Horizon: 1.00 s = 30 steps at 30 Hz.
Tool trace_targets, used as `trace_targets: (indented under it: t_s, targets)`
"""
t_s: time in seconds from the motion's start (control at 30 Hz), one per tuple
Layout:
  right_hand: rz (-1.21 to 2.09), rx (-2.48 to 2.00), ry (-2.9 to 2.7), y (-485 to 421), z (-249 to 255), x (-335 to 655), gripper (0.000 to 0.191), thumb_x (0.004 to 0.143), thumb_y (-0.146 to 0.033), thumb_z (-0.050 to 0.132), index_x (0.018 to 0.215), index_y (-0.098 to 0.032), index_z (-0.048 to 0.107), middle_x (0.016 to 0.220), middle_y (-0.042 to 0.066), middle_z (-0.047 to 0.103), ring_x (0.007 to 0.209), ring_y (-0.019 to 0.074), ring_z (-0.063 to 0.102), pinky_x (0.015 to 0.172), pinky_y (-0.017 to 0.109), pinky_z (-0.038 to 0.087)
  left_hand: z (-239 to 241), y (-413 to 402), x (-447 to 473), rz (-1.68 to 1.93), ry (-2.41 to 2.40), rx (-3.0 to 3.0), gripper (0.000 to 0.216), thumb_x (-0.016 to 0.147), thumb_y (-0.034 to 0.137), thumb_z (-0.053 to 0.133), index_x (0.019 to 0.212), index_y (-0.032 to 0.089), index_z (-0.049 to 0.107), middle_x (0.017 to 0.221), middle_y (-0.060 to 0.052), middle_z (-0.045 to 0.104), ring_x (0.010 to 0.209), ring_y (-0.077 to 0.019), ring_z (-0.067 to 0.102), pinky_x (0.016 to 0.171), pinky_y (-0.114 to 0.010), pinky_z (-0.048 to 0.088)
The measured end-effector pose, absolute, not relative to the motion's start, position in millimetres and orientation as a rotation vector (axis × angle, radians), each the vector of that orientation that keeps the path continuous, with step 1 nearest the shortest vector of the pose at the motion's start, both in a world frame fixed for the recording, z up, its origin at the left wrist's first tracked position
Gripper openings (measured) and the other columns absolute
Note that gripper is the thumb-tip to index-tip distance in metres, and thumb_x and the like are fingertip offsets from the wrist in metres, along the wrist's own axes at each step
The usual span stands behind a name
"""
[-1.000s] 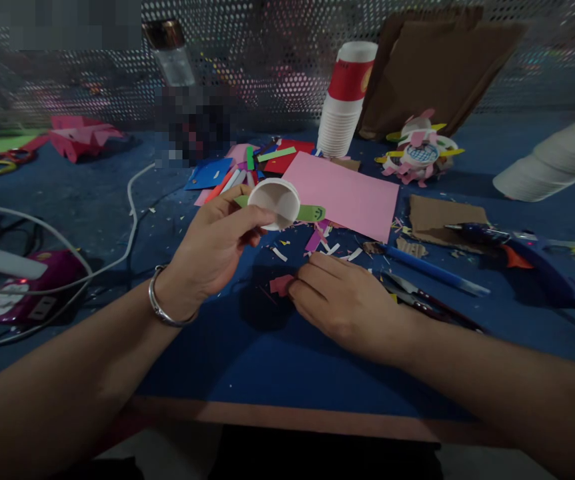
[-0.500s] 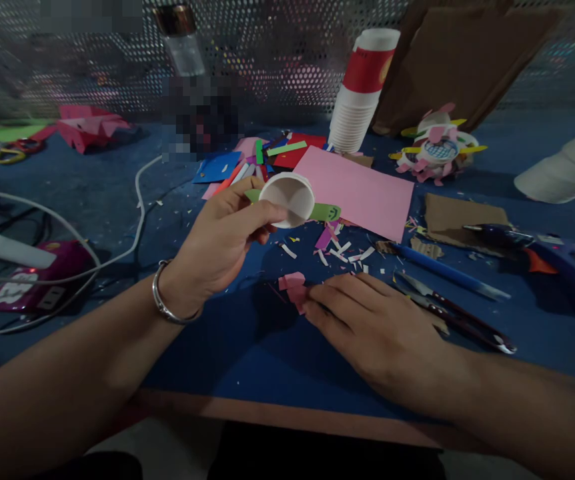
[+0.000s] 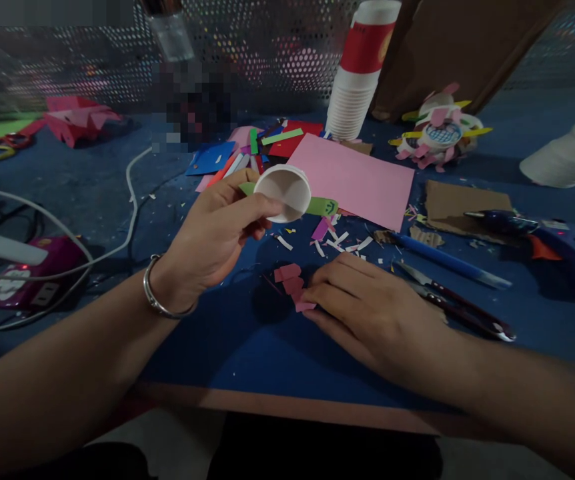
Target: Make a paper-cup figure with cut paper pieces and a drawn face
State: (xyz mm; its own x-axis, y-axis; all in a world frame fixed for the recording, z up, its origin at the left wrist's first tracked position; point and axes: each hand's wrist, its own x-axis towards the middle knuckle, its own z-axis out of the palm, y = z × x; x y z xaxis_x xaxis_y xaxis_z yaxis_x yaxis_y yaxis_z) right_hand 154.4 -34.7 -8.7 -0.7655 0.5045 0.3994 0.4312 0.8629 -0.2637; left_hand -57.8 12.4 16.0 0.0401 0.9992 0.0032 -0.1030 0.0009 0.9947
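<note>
In my left hand (image 3: 215,233) is a white paper cup (image 3: 290,187), its open mouth turned towards me and my thumb pressed inside the rim. A green paper strip (image 3: 323,206) with a drawn smiling face sticks out on the cup's right; a pointed green tip shows at its left. My right hand (image 3: 375,307) rests on the table, fingers bunched on the lowest of several small pink paper pieces (image 3: 287,273). Its fingertips are partly hidden. White and purple paper scraps (image 3: 337,240) lie just beyond.
A pink sheet (image 3: 355,177) lies behind the cup, before a tall cup stack (image 3: 352,87). To the right are a blue pen (image 3: 442,260), thread snips (image 3: 457,303), a hot glue gun (image 3: 542,237) and cardboard (image 3: 462,207). A white cable (image 3: 130,193) loops at left.
The view has tilted and shifted slightly. My right fingertips have moved a little at the pink pieces, and the lowest piece now shows more. My left hand keeps its hold on the cup.
</note>
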Motion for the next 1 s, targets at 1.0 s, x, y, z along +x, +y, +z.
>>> trace_targets:
  t_s: [1.0]
  targets:
    - [0.796, -0.872, -2.3, -29, 12, 166, 0.012, 0.101, -0.019, 0.058, 0.096, -0.02, 0.068, 0.094, 0.003, 0.074, 0.087, 0.0154, 0.067, 0.077, 0.028, 0.052, 17, 15, -56, 1.209, 0.988, 1.067, 0.012, 0.07, 0.013, 0.077, 0.08, 0.019, 0.077, 0.086, -0.003, 0.072, 0.083, -0.0149, 0.063, 0.081, -0.024, 0.052]
